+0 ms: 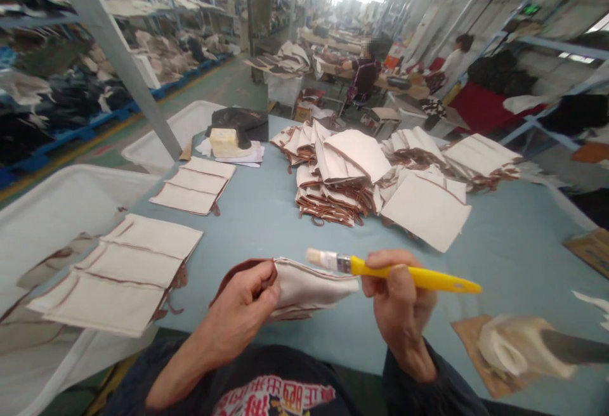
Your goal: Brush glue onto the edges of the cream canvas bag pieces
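My left hand (252, 299) pinches the brown-trimmed edge of a folded cream fabric piece (309, 286) close to my body. A yellow-handled paintbrush (419, 276) is gripped in my right hand (402, 302). Its pale bristles point left, just over the upper edge of the cream piece; whether they touch it I cannot tell. To the right of that hand, a whitish, glue-crusted container (509, 346) lies on a brown board (469, 340), with a dark handle-like part sticking out of it.
Stacks of cream, brown-edged pieces (352, 156) fill the back of the blue-green table (247, 219). Flat panels (128, 270) lie at left, one overhanging the edge. A yellowish block (223, 142) sits by a dark cloth (247, 121). White bins (71, 194) stand left. Two people are behind.
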`<control>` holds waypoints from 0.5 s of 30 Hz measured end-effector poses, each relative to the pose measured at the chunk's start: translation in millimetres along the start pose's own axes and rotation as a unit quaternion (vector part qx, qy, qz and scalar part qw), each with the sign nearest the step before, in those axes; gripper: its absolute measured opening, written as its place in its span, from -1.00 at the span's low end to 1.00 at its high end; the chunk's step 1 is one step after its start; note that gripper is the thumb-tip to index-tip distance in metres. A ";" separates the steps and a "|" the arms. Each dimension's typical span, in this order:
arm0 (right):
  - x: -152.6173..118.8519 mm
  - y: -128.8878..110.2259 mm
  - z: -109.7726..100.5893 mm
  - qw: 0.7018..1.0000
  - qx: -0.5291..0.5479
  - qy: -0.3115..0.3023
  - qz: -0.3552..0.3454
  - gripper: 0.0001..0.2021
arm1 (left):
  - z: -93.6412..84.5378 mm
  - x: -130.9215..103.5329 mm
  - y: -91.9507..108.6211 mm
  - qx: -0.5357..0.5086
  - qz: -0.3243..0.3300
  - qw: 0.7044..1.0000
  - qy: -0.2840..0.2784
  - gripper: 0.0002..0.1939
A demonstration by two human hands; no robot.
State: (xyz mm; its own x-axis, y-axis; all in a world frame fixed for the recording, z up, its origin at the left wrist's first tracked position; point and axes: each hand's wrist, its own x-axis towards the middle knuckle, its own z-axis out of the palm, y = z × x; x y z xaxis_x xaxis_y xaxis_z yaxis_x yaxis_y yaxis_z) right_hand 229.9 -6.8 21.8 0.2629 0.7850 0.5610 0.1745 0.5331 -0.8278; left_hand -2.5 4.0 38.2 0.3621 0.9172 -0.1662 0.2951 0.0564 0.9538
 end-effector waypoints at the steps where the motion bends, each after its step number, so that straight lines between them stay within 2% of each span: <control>1: 5.0 -5.8 0.8 1.000 0.016 -0.023 0.007 -0.69 | -0.3 0.3 1.2 -0.007 0.001 1.000 -0.003 -0.75; 4: 22.4 -18.0 5.8 0.990 -0.009 -0.137 -0.034 -0.70 | 0.0 0.4 4.8 -0.022 -0.007 1.000 -0.019 -0.76; 6: 34.4 -22.8 13.0 0.970 -0.061 -0.215 -0.096 -0.71 | 1.9 -0.1 6.9 -0.025 -0.018 0.999 -0.025 -0.76; 8: 44.0 -25.0 23.6 0.947 -0.106 -0.258 -0.159 -0.72 | 5.2 -0.5 8.6 -0.024 -0.021 0.999 -0.033 -0.76; 10: 49.8 -23.8 34.5 0.934 -0.127 -0.267 -0.200 -0.71 | 8.3 -0.2 9.5 -0.024 -0.010 0.999 -0.042 -0.78; 12: 51.5 -19.8 40.6 0.935 -0.126 -0.258 -0.208 -0.69 | 9.6 0.8 9.3 -0.038 0.004 0.998 -0.048 -0.79; 15: 48.5 -13.7 34.5 0.961 -0.091 -0.210 -0.153 -0.66 | 6.7 2.4 7.3 -0.075 -0.005 0.996 -0.041 -0.75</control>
State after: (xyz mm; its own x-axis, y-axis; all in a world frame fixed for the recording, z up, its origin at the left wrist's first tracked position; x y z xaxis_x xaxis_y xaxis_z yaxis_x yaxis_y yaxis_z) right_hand 207.5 34.9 60.5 -0.2269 0.6784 0.6988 0.3559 0.7256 -0.5889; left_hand 6.5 3.9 43.1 0.4334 0.8811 -0.1895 0.1649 0.1293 0.9778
